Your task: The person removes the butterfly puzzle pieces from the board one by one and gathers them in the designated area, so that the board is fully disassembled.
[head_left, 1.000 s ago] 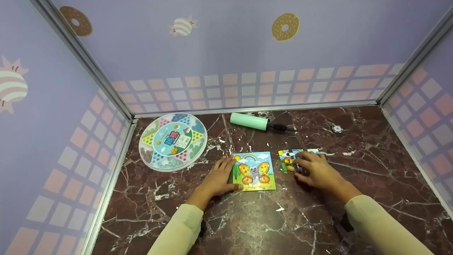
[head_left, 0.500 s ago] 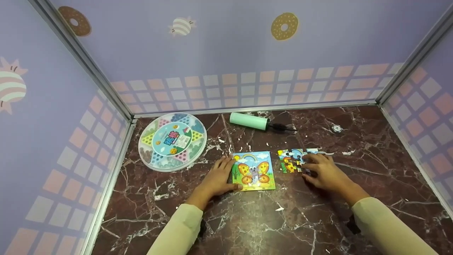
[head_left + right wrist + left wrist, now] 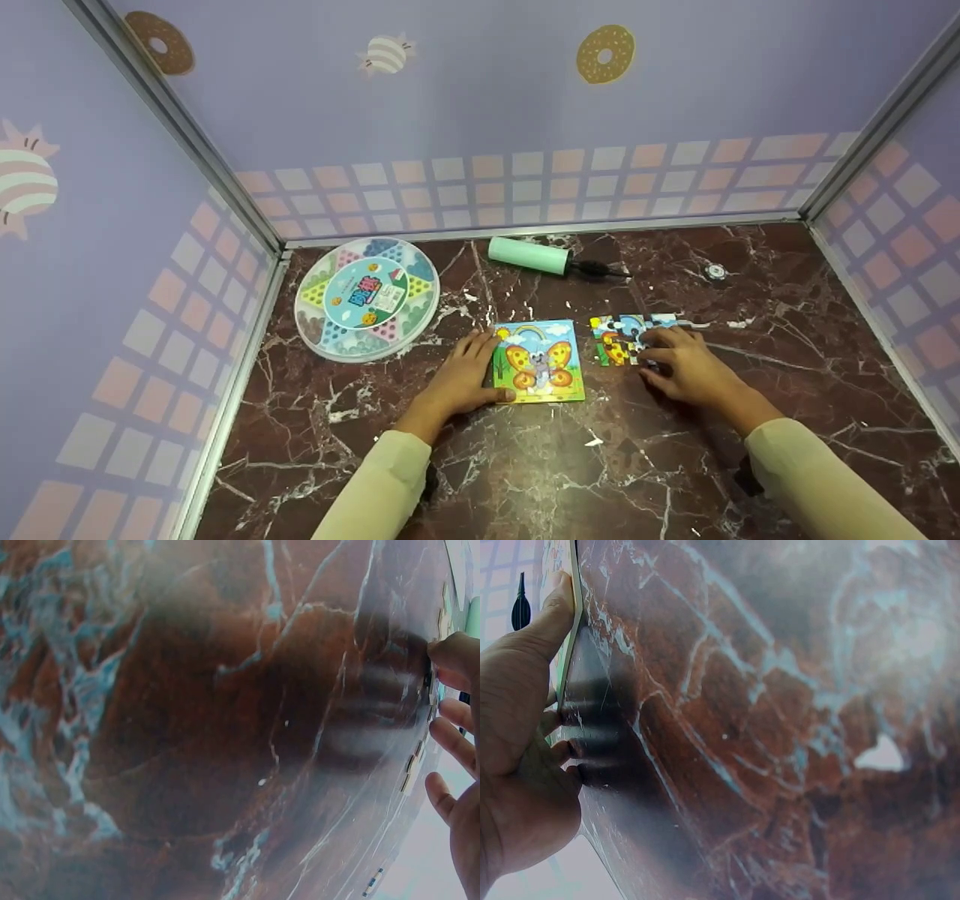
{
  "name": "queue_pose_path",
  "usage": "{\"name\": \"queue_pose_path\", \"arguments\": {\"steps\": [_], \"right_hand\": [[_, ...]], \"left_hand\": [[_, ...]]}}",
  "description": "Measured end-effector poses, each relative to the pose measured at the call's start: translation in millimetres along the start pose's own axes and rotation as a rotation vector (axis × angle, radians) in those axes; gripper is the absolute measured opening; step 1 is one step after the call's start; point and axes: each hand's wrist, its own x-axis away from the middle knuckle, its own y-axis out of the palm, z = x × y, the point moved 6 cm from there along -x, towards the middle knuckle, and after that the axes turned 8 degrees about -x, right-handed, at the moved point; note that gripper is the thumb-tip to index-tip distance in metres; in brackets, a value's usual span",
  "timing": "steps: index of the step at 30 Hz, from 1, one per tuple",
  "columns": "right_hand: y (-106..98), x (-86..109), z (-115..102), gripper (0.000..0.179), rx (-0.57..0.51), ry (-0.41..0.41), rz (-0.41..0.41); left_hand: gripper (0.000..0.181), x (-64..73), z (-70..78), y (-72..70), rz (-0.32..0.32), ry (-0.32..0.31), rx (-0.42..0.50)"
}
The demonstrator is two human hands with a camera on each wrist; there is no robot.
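Observation:
In the head view my left hand (image 3: pixel 463 375) lies along the left side of a square butterfly picture puzzle board (image 3: pixel 538 361). Its thumb rests on the near left corner and its fingertips touch the far left edge. The left wrist view has the thumb (image 3: pixel 555 604) along the board's rim. To the right, partly joined puzzle pieces (image 3: pixel 616 349) show a yellow wing and blue sky. My right hand (image 3: pixel 686 367) bends over their right side, thumb and fingertips down at a piece mostly hidden beneath it. In the right wrist view the thumb (image 3: pixel 450 656) meets the pieces' edge.
A round Chinese checkers box (image 3: pixel 366 300) lies at the back left. Behind the board is a mint-green hand pump (image 3: pixel 529 256) with a black nozzle. A small round chip (image 3: pixel 715 272) sits at the back right. Purple patterned walls (image 3: pixel 495 112) enclose the marble tabletop (image 3: pixel 540 465).
My right hand has shifted slightly right over the pieces, uncovering more of their blue and yellow middle. The left hand and the board have stayed in place.

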Motion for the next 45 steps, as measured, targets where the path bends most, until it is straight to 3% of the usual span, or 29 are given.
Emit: {"name": "queue_pose_path", "arguments": {"steps": [17, 29, 45], "right_hand": [[3.6, 1.4, -0.5, 0.023, -0.013, 0.009, 0.011], [5.5, 2.6, 0.6, 0.023, -0.004, 0.049, -0.031], [2.9, -3.6, 0.4, 0.022, -0.001, 0.039, -0.046]], "left_hand": [[0.107, 0.4, 0.5, -0.3, 0.005, 0.007, 0.001], [0.107, 0.2, 0.3, 0.5, -0.012, 0.007, 0.005], [0.109, -0.1, -0.2, -0.4, -0.008, -0.001, -0.001]]}}
